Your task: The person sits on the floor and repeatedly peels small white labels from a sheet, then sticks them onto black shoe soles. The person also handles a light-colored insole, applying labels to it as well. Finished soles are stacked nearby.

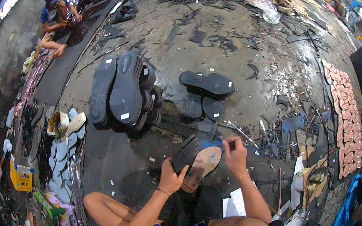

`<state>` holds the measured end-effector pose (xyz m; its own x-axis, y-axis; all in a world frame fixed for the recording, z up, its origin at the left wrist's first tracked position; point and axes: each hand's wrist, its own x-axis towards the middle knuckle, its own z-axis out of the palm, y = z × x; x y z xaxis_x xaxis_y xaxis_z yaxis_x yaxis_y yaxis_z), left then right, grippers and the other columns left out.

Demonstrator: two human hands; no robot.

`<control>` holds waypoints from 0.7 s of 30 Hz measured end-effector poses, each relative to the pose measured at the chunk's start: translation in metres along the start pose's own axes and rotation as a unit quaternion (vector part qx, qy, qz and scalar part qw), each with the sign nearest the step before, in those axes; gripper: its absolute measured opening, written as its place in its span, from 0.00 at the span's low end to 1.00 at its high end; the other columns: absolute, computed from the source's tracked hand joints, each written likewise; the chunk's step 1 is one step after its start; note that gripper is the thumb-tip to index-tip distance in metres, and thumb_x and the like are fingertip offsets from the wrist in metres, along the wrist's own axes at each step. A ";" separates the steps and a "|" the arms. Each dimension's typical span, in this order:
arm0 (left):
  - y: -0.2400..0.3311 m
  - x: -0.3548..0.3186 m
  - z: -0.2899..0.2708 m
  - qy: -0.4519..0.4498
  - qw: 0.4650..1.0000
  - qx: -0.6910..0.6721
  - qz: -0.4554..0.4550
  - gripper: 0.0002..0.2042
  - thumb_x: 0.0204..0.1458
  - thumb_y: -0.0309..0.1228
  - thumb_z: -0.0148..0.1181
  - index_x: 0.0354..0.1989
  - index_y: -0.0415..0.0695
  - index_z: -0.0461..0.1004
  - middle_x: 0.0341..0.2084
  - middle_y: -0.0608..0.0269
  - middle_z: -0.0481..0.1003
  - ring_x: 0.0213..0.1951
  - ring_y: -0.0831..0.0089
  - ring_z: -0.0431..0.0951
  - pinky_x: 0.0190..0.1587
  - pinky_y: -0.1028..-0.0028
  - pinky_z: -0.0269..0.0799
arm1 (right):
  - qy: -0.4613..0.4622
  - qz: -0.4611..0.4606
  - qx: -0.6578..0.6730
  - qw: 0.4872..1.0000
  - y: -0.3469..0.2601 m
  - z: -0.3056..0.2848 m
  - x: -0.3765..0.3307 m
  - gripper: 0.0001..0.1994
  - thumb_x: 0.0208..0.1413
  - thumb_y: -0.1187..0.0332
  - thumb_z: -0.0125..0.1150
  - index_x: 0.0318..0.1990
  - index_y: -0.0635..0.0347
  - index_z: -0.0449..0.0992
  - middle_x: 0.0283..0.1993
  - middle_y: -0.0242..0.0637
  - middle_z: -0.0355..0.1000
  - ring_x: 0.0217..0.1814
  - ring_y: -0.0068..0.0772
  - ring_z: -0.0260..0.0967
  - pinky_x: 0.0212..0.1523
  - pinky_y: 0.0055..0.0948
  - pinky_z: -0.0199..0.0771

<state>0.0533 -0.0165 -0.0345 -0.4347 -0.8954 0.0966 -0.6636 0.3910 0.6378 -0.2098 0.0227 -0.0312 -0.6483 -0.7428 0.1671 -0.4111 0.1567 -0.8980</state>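
Note:
My left hand [172, 176] grips a stack of shoe soles [196, 159] low in the middle: black soles on the left of the stack, a tan sole facing right. My right hand [235, 153] hovers just right of the tan sole's top, fingers pinched together near its rim; whether a small piece is between them I cannot tell. Beyond my hands a pile of upright black soles [122, 89] with small white labels stands on the dark floor. A second smaller group of black soles [207, 85] lies to its right.
Another person [57, 14] sits at the far left by a long dark strip. A tin can [58, 123] and pale insoles [61, 152] lie at left. Rows of tan cut pieces [347, 121] run along the right. White paper [235, 203] lies by my knee. Black scraps litter the floor.

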 end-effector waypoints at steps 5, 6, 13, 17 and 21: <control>-0.026 -0.017 -0.019 -0.119 0.963 0.241 -0.027 0.29 0.53 0.42 0.66 0.54 0.33 0.63 0.49 0.44 0.69 0.52 0.44 0.70 0.53 0.50 0.67 | -0.002 -0.097 -0.051 0.994 0.067 0.030 0.125 0.12 0.67 0.66 0.54 0.47 0.66 0.75 0.37 0.53 0.79 0.40 0.50 0.79 0.45 0.45 0.76; -0.032 -0.014 -0.006 -0.131 0.956 0.259 -0.040 0.30 0.53 0.42 0.66 0.55 0.33 0.62 0.49 0.44 0.69 0.52 0.44 0.70 0.52 0.49 0.67 | -0.017 -0.015 -0.078 0.997 0.092 0.027 0.161 0.16 0.65 0.62 0.57 0.50 0.67 0.76 0.40 0.55 0.79 0.44 0.52 0.79 0.48 0.47 0.75; 0.083 0.079 -0.122 0.092 0.727 -0.635 -0.243 0.18 0.56 0.37 0.69 0.52 0.44 0.77 0.49 0.61 0.79 0.52 0.61 0.77 0.57 0.57 0.72 | -0.002 0.339 0.039 0.940 0.121 0.100 0.241 0.46 0.45 0.39 0.75 0.55 0.81 0.74 0.55 0.59 0.76 0.59 0.52 0.75 0.55 0.45 0.74; 0.083 0.145 -0.208 0.187 0.622 -0.703 -0.290 0.14 0.57 0.39 0.69 0.48 0.48 0.78 0.46 0.62 0.80 0.52 0.61 0.77 0.58 0.57 0.74 | -0.010 0.408 0.146 0.901 0.107 0.117 0.223 0.41 0.43 0.50 0.80 0.55 0.79 0.74 0.54 0.53 0.76 0.55 0.46 0.76 0.54 0.43 0.74; 0.056 0.181 -0.245 0.213 0.654 -0.694 -0.211 0.16 0.57 0.42 0.69 0.47 0.47 0.78 0.47 0.62 0.78 0.53 0.62 0.76 0.57 0.59 0.75 | -0.010 0.358 0.238 0.903 0.102 0.100 0.213 0.42 0.42 0.53 0.81 0.59 0.77 0.72 0.54 0.50 0.75 0.54 0.42 0.74 0.57 0.39 0.71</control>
<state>0.0867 -0.2088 0.2061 0.0148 -0.9547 -0.2970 0.6513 -0.2162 0.7274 -0.3254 -0.1847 -0.1277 -0.6260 -0.5738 -0.5281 0.4331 0.3074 -0.8473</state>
